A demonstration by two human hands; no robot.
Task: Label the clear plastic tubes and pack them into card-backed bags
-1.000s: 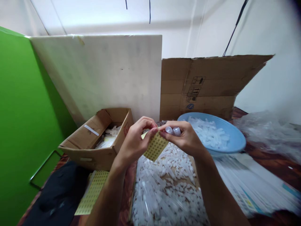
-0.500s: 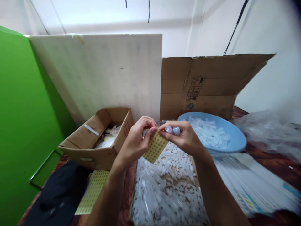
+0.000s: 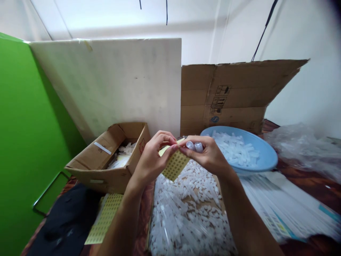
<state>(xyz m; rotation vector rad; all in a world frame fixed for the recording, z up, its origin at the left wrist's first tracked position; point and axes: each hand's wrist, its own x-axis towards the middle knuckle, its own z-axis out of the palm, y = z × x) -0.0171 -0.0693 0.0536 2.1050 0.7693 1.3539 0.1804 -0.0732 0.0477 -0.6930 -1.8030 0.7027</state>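
My left hand (image 3: 157, 156) is closed in a pinch on a yellowish sheet of small round stickers (image 3: 176, 165). The sheet hangs tilted below the fingertips, and a paler part of it shows behind them. My right hand (image 3: 207, 153) is closed around two whitish translucent plastic tubes (image 3: 194, 146), held side by side with their round ends towards me. Its thumb and finger also meet the sheet's upper edge, close to my left fingertips. Whatever lies right between the fingertips is too small to make out. Below both hands spreads a heap of small whitish plastic pieces (image 3: 183, 220).
A cardboard box (image 3: 106, 174) with whitish contents stands left. More sticker sheets (image 3: 105, 217) lie by a black cloth (image 3: 66, 217). On the right are a blue basin (image 3: 266, 156) of translucent strips, stacked printed sheets (image 3: 282, 206) and clear plastic film (image 3: 303, 149). Panels stand behind.
The sticker sheet has bent, so a paler part now shows behind my fingertips. My hands stay together in nearly the same place, and the view has shifted slightly.
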